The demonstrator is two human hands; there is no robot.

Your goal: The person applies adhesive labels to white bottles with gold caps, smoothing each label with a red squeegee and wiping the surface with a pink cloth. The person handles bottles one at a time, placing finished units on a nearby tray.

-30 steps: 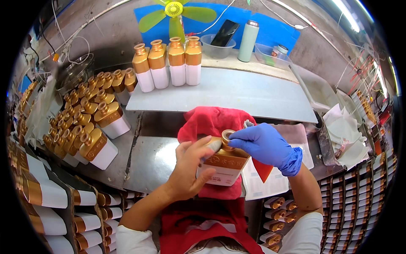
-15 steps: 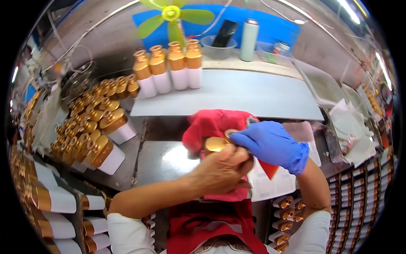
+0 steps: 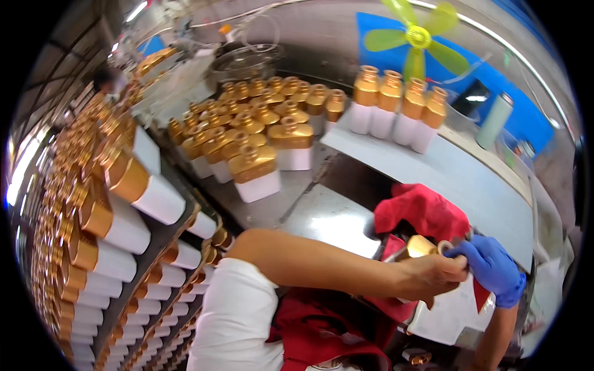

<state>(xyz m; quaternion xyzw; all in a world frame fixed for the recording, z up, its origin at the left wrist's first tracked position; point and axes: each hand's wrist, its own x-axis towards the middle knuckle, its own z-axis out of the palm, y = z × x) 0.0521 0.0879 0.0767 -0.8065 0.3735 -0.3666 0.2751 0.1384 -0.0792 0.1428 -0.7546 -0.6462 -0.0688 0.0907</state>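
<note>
My bare left hand (image 3: 432, 276) is closed around a bottle with a shiny gold shoulder (image 3: 421, 246); its lower part is hidden behind the hand. The bottle's ring-shaped neck points toward my right hand (image 3: 493, 271), which wears a blue glove. The gloved fingers are pinched together at the neck, and whatever they hold is hidden. Just behind the bottle lies a crumpled red cloth (image 3: 424, 209). A white printed sheet (image 3: 447, 316) lies under and near my hands, with a small red piece (image 3: 480, 295) beside the glove.
Four-sided gold-and-white bottles (image 3: 257, 179) crowd the table at left. Several more bottles (image 3: 411, 117) stand in a row on a pale board (image 3: 476, 179). Racks full of bottles (image 3: 127, 247) rise close on my left. A green fan (image 3: 419, 38) and a flask (image 3: 495, 120) are behind.
The view has swung to the left, so the hands now appear further right and more of the left racks shows. Both hands stay together at the bottle.
</note>
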